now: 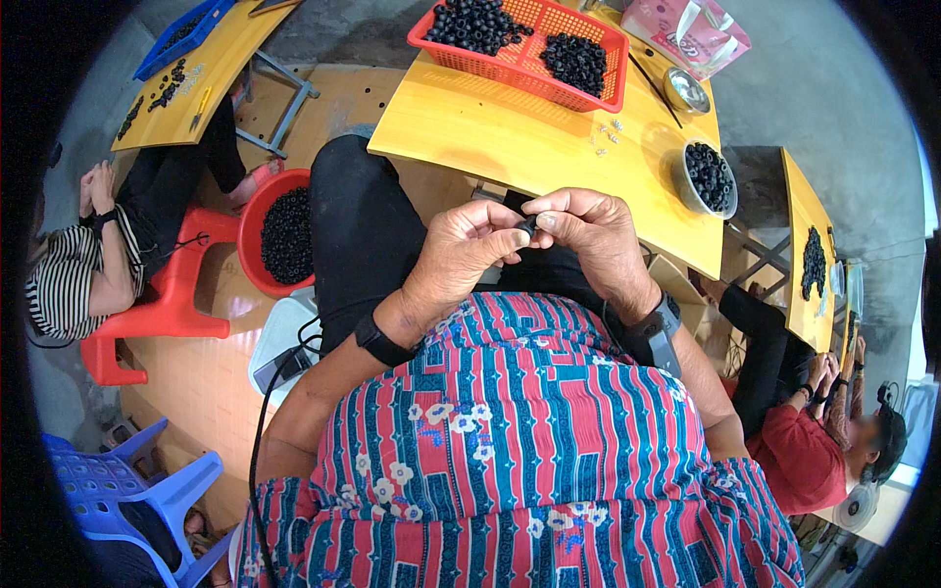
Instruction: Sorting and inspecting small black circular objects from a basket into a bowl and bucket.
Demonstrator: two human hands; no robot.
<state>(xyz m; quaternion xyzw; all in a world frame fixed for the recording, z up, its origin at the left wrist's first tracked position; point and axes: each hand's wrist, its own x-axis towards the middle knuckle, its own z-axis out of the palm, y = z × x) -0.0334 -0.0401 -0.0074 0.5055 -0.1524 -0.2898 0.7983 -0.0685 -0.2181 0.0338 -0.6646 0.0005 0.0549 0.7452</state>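
In front of my belly, just off the near edge of the yellow table, both hands meet around a small black part. It looks like the ring-shaped black pieces on the table, but fingers cover most of it. My left hand pinches it from one side between thumb and fingers. From the other side my right hand grips it, thumb and forefinger closed. Ahead on the table stands a red basket with two heaps of black pieces. To the right is a round tub filled with more of them.
Several tiny pale pieces lie on the table, near a dark rod, a metal bowl and a pink bag. A red basin of black pieces stands left. Other people sit at tables on both sides, near a red stool.
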